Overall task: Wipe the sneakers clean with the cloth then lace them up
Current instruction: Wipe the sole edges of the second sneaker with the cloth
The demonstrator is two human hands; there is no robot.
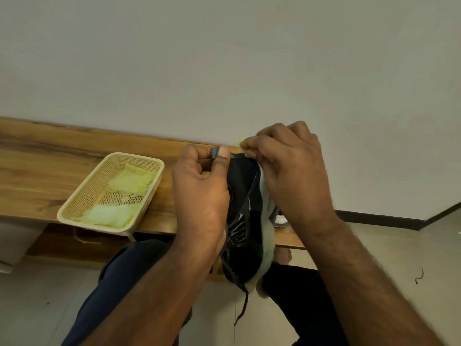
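A black sneaker (245,221) with a pale sole is held up between my hands, above the edge of the wooden bench (50,171). My left hand (202,193) grips its far end, thumb and forefinger pinching a grey tab at the top. My right hand (291,171) is curled round a yellow-green cloth (242,141) and presses it against the sole side of the sneaker; only a corner of the cloth shows. A dark lace (243,305) hangs loose below the shoe. A second sneaker (281,219) is mostly hidden behind my right wrist.
A cream plastic basket (74,203) holding folded yellow-green cloths (129,182) sits on the bench to the left. A plain wall rises behind the bench. My knees in dark trousers (129,283) are below, over a tiled floor.
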